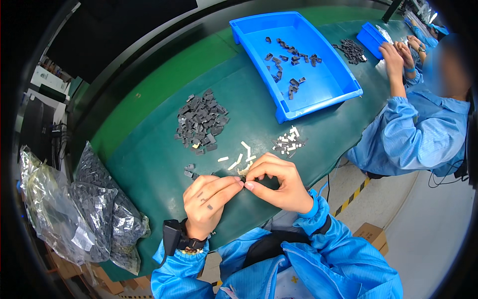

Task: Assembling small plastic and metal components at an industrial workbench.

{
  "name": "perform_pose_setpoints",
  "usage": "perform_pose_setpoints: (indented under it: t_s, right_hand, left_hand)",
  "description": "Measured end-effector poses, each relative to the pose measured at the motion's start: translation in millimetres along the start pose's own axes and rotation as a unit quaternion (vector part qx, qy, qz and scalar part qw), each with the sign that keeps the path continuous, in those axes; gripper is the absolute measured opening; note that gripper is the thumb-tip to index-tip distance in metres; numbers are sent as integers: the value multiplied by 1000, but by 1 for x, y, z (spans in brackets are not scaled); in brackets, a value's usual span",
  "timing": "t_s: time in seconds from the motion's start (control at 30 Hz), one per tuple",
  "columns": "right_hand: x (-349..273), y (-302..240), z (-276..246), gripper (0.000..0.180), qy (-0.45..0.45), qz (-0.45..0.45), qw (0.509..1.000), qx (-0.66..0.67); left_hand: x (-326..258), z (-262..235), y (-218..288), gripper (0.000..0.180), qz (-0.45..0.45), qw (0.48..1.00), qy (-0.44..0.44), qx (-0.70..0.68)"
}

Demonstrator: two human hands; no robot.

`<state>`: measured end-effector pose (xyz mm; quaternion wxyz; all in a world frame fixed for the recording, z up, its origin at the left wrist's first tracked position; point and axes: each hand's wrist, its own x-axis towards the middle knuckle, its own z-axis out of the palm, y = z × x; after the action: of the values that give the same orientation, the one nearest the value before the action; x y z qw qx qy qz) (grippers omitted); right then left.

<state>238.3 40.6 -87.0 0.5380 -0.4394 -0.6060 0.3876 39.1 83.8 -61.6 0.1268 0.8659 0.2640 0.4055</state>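
Note:
My left hand point(211, 200) and my right hand point(279, 185) meet fingertip to fingertip above the near edge of the green table. Both are pinched closed around something tiny and dark, mostly hidden by the fingers. Just beyond the fingertips lie several pale cream strips point(240, 158). A heap of small black plastic parts point(203, 119) sits farther off to the left, and a few loose black parts point(189, 170) rest near my left hand. Beyond my right hand is a little pile of white and dark bits point(289, 141).
A large blue tray point(318, 102) with scattered black parts stands at the far right. Clear plastic bags point(99, 214) of dark parts slump over the left edge. At right, a co-worker in a blue sleeve point(398, 129) works beside another black heap point(352, 51) and a small blue bin point(371, 40).

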Motion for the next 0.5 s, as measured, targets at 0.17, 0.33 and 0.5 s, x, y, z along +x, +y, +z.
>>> perform_pose_setpoints:
  t_s: [0.17,0.33,0.5]
  right_hand:
    - [0,-1,0,11,24,7,1000,6]
    - [-1,-1,0,13,48,-4,999,5]
    - [-1,-1,1,14,45,-49,998,-20]
  left_hand:
    - [-2,3,0,23,-72,994,0,-77]
    - [-4,8,2,11,-223,953,19,-202]
    - [-4,9,1,17,-262,926,-6,-270]
